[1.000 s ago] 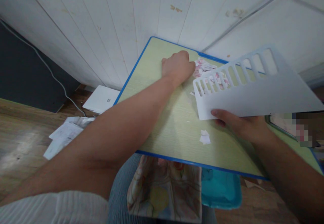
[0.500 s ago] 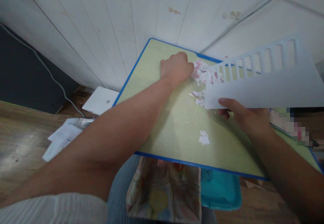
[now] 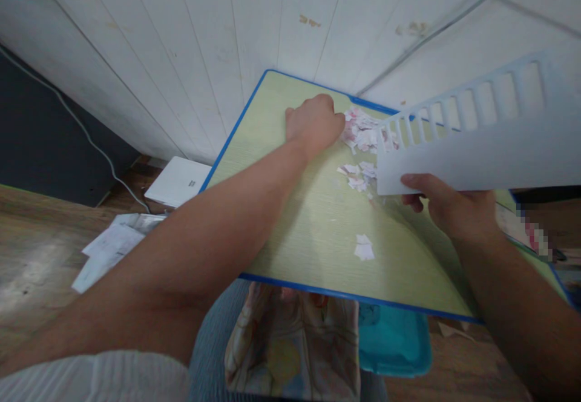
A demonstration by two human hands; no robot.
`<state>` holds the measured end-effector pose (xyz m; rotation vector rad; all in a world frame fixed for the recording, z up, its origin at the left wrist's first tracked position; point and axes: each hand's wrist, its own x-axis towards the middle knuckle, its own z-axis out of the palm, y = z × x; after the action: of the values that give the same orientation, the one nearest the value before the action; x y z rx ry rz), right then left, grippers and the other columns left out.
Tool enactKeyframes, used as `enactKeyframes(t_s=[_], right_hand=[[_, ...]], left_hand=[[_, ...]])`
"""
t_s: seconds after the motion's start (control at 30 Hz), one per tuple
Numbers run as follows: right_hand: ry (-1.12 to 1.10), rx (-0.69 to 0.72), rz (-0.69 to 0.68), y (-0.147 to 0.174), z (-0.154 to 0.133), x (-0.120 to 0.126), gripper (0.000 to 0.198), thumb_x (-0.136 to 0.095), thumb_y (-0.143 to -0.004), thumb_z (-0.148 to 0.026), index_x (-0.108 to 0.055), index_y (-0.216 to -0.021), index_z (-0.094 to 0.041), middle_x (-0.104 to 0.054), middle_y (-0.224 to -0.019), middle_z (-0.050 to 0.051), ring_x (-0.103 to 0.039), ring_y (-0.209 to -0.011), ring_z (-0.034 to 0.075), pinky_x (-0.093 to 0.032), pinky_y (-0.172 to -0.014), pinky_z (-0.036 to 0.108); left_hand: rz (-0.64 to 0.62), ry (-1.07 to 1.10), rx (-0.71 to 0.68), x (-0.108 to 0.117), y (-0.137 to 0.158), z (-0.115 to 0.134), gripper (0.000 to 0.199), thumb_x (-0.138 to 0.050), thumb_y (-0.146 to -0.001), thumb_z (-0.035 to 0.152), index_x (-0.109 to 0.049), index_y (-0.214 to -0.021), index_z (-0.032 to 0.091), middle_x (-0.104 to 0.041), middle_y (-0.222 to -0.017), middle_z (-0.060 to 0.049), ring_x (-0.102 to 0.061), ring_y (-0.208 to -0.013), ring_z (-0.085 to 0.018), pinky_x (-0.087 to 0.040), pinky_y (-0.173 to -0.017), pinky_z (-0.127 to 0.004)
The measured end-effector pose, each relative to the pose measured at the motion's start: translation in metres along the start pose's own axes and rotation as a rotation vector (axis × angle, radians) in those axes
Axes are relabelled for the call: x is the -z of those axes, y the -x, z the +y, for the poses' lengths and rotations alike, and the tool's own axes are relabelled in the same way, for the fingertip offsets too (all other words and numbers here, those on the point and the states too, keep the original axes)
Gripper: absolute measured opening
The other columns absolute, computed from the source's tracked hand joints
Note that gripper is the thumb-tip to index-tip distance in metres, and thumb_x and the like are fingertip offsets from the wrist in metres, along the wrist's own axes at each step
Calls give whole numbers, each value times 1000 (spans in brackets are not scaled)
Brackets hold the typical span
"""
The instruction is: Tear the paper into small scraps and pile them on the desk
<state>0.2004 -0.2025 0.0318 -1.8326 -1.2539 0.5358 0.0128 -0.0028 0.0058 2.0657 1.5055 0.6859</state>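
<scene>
My left hand rests closed on the pale yellow-green tabletop, its curled fingers turned away from view, so what they hold, if anything, is hidden. Right beside its knuckles lies a heap of torn pink and white paper scraps. My right hand pinches the lower edge of a white slotted sheet, thumb on the near face. A row of cut-out slots runs along the sheet's upper edge, and its left end covers part of the scraps. A smaller cluster of paper scraps lies nearer me, and a white paper piece sits apart.
A blue edge borders the table, which stands against a white panelled wall. Below its front edge are a patterned cloth at my lap and a turquoise plastic tub. Papers and a white box lie on the floor left.
My right hand and the slotted sheet have shifted slightly right, uncovering more of the smaller scrap cluster. My left hand stays in about the same place on the table.
</scene>
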Motion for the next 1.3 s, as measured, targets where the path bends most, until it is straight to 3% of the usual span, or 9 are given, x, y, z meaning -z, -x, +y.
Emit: enactKeyframes(t_s=[0.2,0.4,0.57,0.73,0.97,1.17,1.3], right_hand=[[150,-84,-110,0,-8,1,41,-83,-79,-51,-60,-52,-31,-63,-53,2,-55,-48,21,-50,-52,39],[115,-78,11,-5,-5,1,34,-82,-76,-47,-60,-53,-32,-61,-54,0,-52,-47,20,-47,-50,37],[120,-59,-41,-7,-5,-1,35,-83,-79,-47,-62,-56,-31,-63,-54,-1,-54,-47,20,-52,-53,38],[95,-72,-7,-5,-5,-2,34,-82,-79,-47,-64,-55,-31,-64,-54,-1,-56,-49,20,-54,-56,38],[106,-24,-112,1,-4,-8,42,-83,-79,-54,-62,-50,-32,-61,-51,0,-55,-47,21,-60,-61,40],[112,42,-306,16,-13,-7,46,-90,-79,-64,-65,-54,-35,-71,-57,3,-68,-56,27,-66,-65,43],[39,-9,-207,8,-12,-11,43,-84,-84,-61,-66,-55,-33,-69,-57,2,-64,-53,25,-60,-60,40]], left_hand=[[11,-5,-2,0,0,1,28,-67,-109,31,-86,-130,30,-85,-142,-13,-73,-144,-40,-48,-130,-60],[7,5,1,0,0,0,30,-68,-108,30,-86,-132,30,-85,-141,-12,-71,-147,-42,-46,-131,-62],[17,4,-3,0,0,-1,28,-69,-108,31,-86,-130,29,-86,-136,-13,-71,-145,-40,-47,-131,-58],[24,4,8,2,1,-1,25,-71,-107,35,-85,-127,31,-87,-135,-12,-73,-141,-40,-49,-130,-58],[27,-12,16,2,-1,-2,24,-69,-105,34,-85,-123,32,-88,-128,-12,-74,-138,-40,-49,-127,-58],[32,-52,26,2,-2,-2,24,-68,-103,34,-85,-120,31,-89,-126,-11,-76,-133,-38,-52,-122,-53],[33,-50,9,3,-2,-2,19,-69,-104,35,-85,-115,31,-89,-125,-11,-78,-130,-38,-52,-121,-54]])
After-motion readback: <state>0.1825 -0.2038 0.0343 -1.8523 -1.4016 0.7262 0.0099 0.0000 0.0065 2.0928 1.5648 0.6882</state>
